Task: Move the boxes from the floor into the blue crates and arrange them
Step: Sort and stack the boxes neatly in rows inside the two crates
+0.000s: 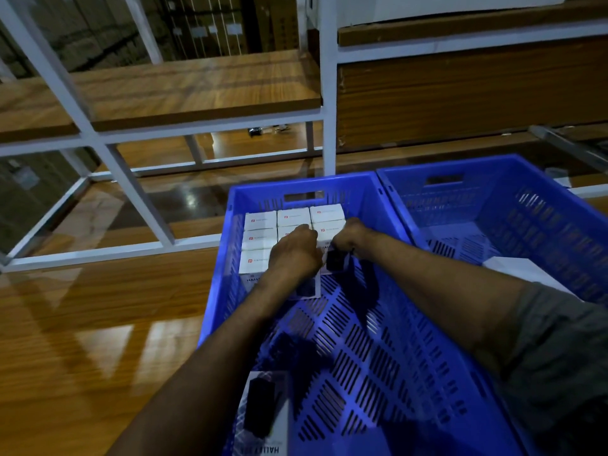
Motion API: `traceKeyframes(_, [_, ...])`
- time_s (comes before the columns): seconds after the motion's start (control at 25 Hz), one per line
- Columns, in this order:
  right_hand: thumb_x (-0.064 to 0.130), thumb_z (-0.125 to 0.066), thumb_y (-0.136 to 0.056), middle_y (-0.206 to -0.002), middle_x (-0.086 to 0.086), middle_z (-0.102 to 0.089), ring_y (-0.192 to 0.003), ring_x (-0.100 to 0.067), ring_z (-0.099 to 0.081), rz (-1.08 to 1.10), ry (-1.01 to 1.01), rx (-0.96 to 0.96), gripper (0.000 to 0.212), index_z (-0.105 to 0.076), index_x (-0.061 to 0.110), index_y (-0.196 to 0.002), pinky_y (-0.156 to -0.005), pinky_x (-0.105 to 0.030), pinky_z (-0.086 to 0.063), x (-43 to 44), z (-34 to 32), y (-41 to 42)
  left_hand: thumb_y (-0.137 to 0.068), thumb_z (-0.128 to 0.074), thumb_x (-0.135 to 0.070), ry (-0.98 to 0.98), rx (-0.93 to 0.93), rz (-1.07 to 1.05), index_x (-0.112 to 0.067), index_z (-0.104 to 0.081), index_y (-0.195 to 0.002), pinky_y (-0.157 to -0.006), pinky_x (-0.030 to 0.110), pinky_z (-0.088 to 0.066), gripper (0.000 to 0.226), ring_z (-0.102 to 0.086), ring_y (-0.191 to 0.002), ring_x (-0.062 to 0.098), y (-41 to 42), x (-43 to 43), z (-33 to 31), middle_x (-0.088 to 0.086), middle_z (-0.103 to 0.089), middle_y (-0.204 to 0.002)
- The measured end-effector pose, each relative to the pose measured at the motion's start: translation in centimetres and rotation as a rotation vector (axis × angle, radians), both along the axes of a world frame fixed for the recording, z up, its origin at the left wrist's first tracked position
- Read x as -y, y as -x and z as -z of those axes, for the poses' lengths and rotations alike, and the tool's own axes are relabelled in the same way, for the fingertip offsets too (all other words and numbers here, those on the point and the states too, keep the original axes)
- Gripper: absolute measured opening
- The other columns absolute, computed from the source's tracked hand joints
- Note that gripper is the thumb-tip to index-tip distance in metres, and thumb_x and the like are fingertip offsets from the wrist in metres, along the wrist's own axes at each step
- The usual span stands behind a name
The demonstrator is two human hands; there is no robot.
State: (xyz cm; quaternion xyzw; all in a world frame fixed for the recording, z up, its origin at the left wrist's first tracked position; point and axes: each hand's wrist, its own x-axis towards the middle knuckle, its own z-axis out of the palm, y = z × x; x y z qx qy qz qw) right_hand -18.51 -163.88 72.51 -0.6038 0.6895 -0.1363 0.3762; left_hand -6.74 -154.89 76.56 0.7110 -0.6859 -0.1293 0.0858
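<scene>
Both bare forearms reach forward and converge, the hands side by side. The left grip [296, 255] lies palm down, fingers curled over a box [307, 289]. The right grip [348, 238] is fisted, knuckles up, clasping the next box [334, 264]. A sleeve [559, 340] covers the right upper arm.

A crumpled grey-green fabric short sleeve [556, 350] covers the right upper arm, near right; the left hand [296, 255] and right hand [348, 236] are bare.

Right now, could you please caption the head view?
Left hand and right hand arrange boxes in the left crate.
</scene>
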Motion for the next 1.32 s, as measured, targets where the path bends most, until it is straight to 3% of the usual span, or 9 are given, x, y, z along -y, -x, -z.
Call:
traceKeyframes(0.16, [-0.010, -0.066, -0.085, -0.089, -0.007, -0.062, -0.079, -0.019, -0.060, -0.057, -0.048, -0.038, 0.017, -0.064, 0.004, -0.095, -0.054, -0.021, -0.046, -0.6, -1.2, 0.3, -0.098, -0.055, -0.038, -0.041, 0.012, 0.022, -0.014, -0.057, -0.121, -0.082, 0.037, -0.046, 0.033, -0.060, -0.114, 0.032, -0.2, 0.3, 0.2, 0.008, -0.060, -0.128])
traceKeyframes(0.36, [-0.001, -0.066, -0.084, -0.109, -0.016, -0.056, -0.094, -0.028, -0.053, -0.005, -0.124, 0.166, 0.036, -0.059, 0.010, -0.118, -0.087, -0.039, -0.051, 0.0, -0.9, 1.6, -0.089, -0.069, -0.052, -0.133, -0.059, 0.137, -0.018, -0.050, -0.127, -0.079, 0.034, -0.044, 0.055, -0.059, -0.113, 0.028, -1.9, 0.4, -0.2, 0.002, -0.060, -0.126])
traceKeyframes(0.52, [0.002, -0.068, -0.083, -0.121, -0.019, -0.061, -0.095, -0.029, -0.053, -0.009, -0.106, 0.128, 0.052, -0.056, -0.001, -0.133, -0.088, -0.039, -0.050, 0.1, -0.5, 1.7, -0.079, -0.080, -0.052, -0.125, 0.217, 0.210, -0.014, -0.041, -0.139, -0.084, 0.036, -0.044, 0.081, -0.056, -0.126, 0.030, -2.9, 0.6, 0.1, 0.001, -0.044, -0.152])
traceKeyframes(0.68, [0.005, -0.073, -0.081, -0.130, -0.025, -0.061, -0.094, -0.028, -0.053, -0.052, -0.043, 0.061, 0.053, -0.057, -0.003, -0.131, -0.086, -0.038, -0.049, -0.5, -0.7, 1.5, -0.076, -0.081, -0.055, -0.111, 0.253, 0.200, -0.018, -0.037, -0.147, -0.097, 0.040, -0.048, 0.091, -0.051, -0.135, 0.028, -3.0, 0.7, 0.9, -0.007, -0.025, -0.166])
traceKeyframes(0.96, [0.005, -0.093, -0.063, -0.130, -0.018, -0.061, -0.118, -0.038, -0.061, 0.041, -0.055, 0.028, 0.068, -0.055, -0.001, -0.119, -0.093, -0.047, -0.057, -3.6, -3.4, 1.8, -0.058, -0.086, -0.065, -0.008, 0.230, 0.199, -0.021, -0.047, -0.104, -0.071, 0.033, -0.040, 0.075, -0.062, -0.110, 0.027, -3.6, 0.3, 0.9, -0.004, -0.057, -0.123])
traceKeyframes(1.12, [0.027, -0.096, -0.044, -0.139, -0.015, -0.053, -0.123, -0.034, -0.057, 0.164, -0.039, 0.077, 0.108, -0.047, 0.004, -0.137, -0.092, -0.040, -0.057, -7.6, -2.0, 0.7, -0.067, -0.068, -0.082, -0.018, 0.089, 0.145, -0.020, -0.052, -0.132, -0.093, 0.040, -0.049, 0.091, -0.056, -0.127, 0.027, -4.2, -0.2, -0.7, 0.001, -0.053, -0.144])
traceKeyframes(1.2, [0.031, -0.094, -0.035, -0.104, -0.009, -0.068, -0.093, -0.024, -0.067, 0.006, -0.098, 0.122, 0.083, -0.064, 0.006, -0.108, -0.066, -0.030, -0.062, -10.3, -1.2, -0.5, -0.074, -0.059, -0.084, 0.051, -0.037, 0.061, -0.022, -0.054, -0.138, -0.099, 0.043, -0.049, 0.090, -0.055, -0.129, 0.026, -4.6, -0.5, -1.4, 0.003, -0.053, -0.145])
traceKeyframes(1.24, [0.028, -0.094, -0.049, -0.089, -0.005, -0.065, -0.081, -0.020, -0.063, -0.148, -0.169, 0.104, 0.060, -0.066, 0.004, -0.096, -0.056, -0.023, -0.056, -12.2, -1.3, -1.3, -0.076, -0.057, -0.085, 0.105, -0.104, 0.023, -0.025, -0.061, -0.129, -0.094, 0.042, -0.051, 0.081, -0.060, -0.121, 0.024, -4.6, -0.6, -1.5, 0.002, -0.060, -0.135])
traceKeyframes(1.32, [0.029, -0.087, -0.075, -0.097, -0.006, -0.066, -0.089, -0.023, -0.064, -0.461, -0.258, 0.008, 0.045, -0.069, 0.001, -0.106, -0.069, -0.029, -0.058, -15.1, -1.0, -3.0, -0.078, -0.056, -0.082, 0.160, -0.162, -0.026, -0.028, -0.067, -0.099, -0.079, 0.036, -0.053, 0.059, -0.065, -0.099, 0.021, -4.8, -1.1, -1.7, -0.001, -0.068, -0.102])
